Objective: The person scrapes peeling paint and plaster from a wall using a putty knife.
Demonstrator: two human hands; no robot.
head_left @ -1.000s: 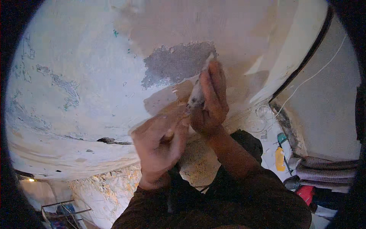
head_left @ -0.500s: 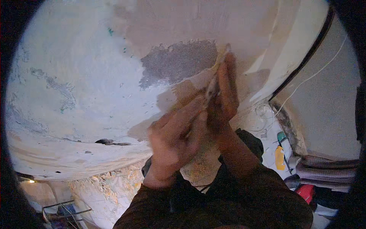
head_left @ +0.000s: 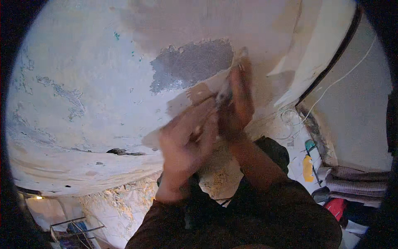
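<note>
In front of me is a wall (head_left: 95,83) with pale, flaking paint. A rough dark grey patch (head_left: 195,62) lies bare on it, with smoother pinkish-beige plaster around. My left hand (head_left: 186,139) is closed, fingers pointing up and right toward a slim greyish tool (head_left: 224,95). My right hand (head_left: 238,97) is closed round the same tool from the right side, its fingers reaching up along it. The tool's pale end (head_left: 243,52) meets the wall just right of the grey patch. Motion blur and the fingers hide most of the tool, so its exact kind is unclear.
Paint flakes and debris (head_left: 120,203) litter the floor at lower left, near a metal frame (head_left: 78,228). To the right are a white cable (head_left: 331,87), a yellow object (head_left: 308,168), folded ribbed cloth (head_left: 356,184) and a red item (head_left: 334,208). A hole (head_left: 124,152) breaks the wall's lower part.
Both hands, still together on the tool, have shifted slightly left in the picture. The view has moved a little too. The grey patch looks much the same.
</note>
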